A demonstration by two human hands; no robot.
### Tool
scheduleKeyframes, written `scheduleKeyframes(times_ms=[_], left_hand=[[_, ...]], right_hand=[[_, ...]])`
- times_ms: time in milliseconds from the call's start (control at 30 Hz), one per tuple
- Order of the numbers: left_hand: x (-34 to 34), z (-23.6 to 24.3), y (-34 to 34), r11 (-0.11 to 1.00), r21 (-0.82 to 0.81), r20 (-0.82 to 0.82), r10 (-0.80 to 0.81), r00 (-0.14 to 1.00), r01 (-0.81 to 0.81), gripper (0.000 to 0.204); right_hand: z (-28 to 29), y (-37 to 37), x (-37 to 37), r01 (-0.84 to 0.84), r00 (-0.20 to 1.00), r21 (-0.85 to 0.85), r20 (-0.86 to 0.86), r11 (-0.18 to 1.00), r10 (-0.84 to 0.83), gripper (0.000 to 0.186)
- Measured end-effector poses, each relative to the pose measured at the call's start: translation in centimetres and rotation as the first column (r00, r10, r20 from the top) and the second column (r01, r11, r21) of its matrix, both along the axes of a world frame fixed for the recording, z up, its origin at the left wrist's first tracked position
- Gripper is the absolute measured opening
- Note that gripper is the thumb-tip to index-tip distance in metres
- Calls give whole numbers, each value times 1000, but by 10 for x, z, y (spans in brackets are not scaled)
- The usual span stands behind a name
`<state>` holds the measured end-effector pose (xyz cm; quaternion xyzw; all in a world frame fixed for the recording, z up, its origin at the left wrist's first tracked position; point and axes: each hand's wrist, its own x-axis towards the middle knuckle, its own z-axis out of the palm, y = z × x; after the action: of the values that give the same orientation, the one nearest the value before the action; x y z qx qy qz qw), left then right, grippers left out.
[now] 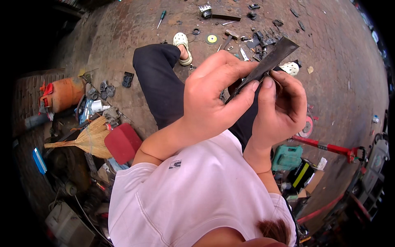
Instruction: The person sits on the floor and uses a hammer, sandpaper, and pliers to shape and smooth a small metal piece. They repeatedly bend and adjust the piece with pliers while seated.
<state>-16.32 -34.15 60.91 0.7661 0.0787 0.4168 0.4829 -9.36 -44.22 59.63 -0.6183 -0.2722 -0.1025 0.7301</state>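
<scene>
Metal strip (269, 61), dark and flat, held up in front of the chest above the brick floor (341, 82). Long axis diagonal: free end points up-right, away from the body; near end sits low-left between the fingers. Left hand (214, 94) pinches the lower end, thumb on top. Right hand (279, 107) is closed around it from the right, thumb tip touching the edge.

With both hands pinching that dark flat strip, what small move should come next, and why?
Probably steady the dark metal strip with the left hand and let the right hand work at its lower end. Both thumbs meet there, the strip juts up and away unsupported, and what lies under the fingers is hidden.
</scene>
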Motion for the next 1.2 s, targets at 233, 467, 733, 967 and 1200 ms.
scheduleKeyframes(times_ms=[233, 467, 733, 967, 1200], left_hand=[[-1, -3, 0, 1000, 13, 21, 28, 999, -28, 25], [-3, -6, 0, 910, -401, 59, -91, 994, 107, 23], [-5, -4, 5, 846, -524, -19, -122, 992, 94, 20], [-1, -7, 4, 764, -635, 71, -93, 993, 117, 20], [0, -9, 5, 838, -539, 34, -85, 996, 90, 20]], right_hand=[[-2, 1, -1, 76, 987, -68, 150, 995, -65, 25], [-7, -2, 9, 225, 825, -153, 555, 962, -104, 33], [-8, 0, 12, 193, 806, -174, 589, 966, -55, 33], [-6, -2, 3, -159, 977, -95, 131, 983, 171, 22], [-6, 6, -7, -183, 962, 65, -194, 981, 192, 17]])
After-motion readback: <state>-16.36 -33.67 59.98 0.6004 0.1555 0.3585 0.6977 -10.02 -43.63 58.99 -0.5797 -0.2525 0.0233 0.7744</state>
